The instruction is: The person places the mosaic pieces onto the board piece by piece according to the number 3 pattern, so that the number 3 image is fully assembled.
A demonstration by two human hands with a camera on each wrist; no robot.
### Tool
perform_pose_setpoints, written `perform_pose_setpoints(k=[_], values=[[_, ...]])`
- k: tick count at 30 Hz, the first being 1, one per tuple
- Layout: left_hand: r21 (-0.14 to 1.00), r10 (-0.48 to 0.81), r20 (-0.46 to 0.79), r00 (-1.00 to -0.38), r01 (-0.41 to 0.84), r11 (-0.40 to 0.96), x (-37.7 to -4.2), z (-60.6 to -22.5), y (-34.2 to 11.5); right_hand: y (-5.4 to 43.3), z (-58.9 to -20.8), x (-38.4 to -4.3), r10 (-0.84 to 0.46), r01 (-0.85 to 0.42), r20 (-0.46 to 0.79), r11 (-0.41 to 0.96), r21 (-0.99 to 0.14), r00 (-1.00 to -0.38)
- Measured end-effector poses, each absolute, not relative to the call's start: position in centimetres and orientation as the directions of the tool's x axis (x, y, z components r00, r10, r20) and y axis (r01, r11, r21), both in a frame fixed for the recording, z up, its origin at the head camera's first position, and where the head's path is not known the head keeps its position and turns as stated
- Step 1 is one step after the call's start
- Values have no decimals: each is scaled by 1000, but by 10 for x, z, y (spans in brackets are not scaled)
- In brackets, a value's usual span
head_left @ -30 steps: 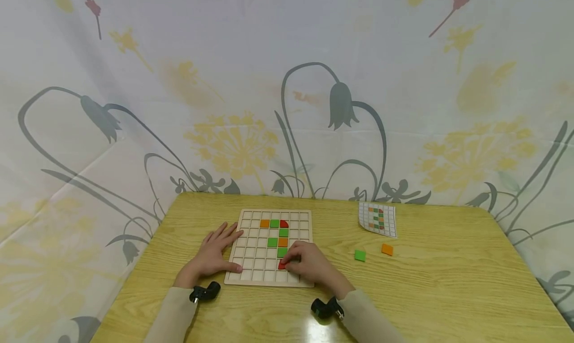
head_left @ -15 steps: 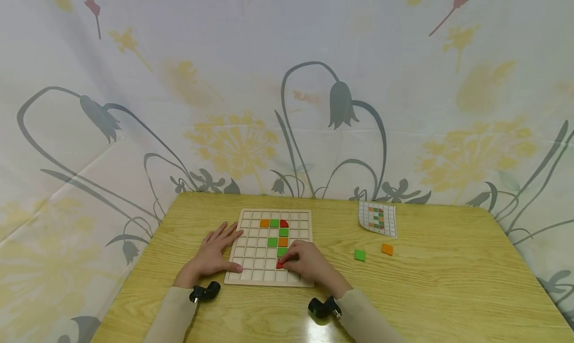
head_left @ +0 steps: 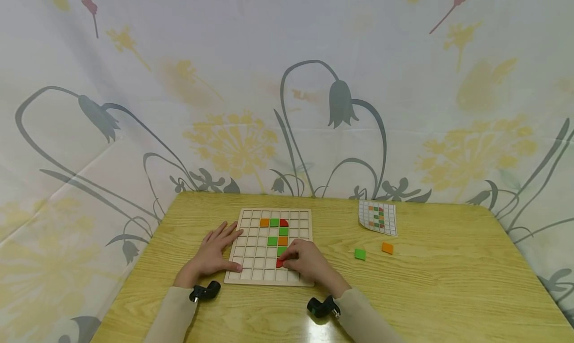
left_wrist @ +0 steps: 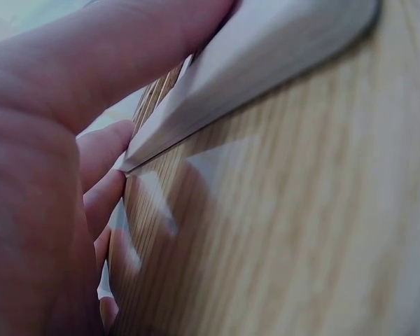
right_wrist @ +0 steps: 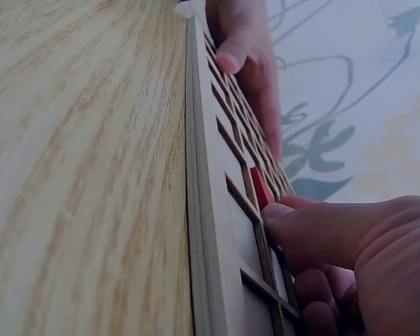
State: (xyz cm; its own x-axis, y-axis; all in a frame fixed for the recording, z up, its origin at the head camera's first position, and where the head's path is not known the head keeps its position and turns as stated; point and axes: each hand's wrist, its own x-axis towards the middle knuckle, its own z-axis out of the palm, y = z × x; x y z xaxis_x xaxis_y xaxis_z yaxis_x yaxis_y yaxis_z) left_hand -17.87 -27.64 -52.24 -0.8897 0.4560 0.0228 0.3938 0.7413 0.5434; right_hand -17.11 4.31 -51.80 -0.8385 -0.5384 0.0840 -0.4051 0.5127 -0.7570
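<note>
A wooden grid board lies on the table with square cells. My left hand rests along its left edge, fingers spread and thumb on the near corner area. The thumb lies over the board's rim in the left wrist view. With thumb and index finger my right hand pinches a red tile with a rounded side, at a cell just below a green tile. In the right wrist view the red tile stands tilted above the cell walls; the fingertips cover part of it.
Other tiles sit in the board: orange, green and a red rounded tile at the top. Right of the board lie a loose green tile and an orange tile. A printed pattern sheet lies behind them, against the patterned cloth.
My right hand has shifted slightly left, and the red tile has moved left with it over its cell. My left hand stays in place.
</note>
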Motion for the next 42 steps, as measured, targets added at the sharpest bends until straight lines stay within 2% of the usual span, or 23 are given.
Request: perform_pose_setpoints(k=[17,34,42], values=[[549,461,31,-887,400,733,-178,-520,-275,47,-521,-173,-558,-428,104,490,-760,-823],[542,457,41,-888,404,737,-176,-519,-274,56,-512,-175,-604,-429,129,383,-819,-786],[532,457,44,-888,408,742,-177,-521,-275,64,-508,-175,-585,-419,121,406,-812,-802]])
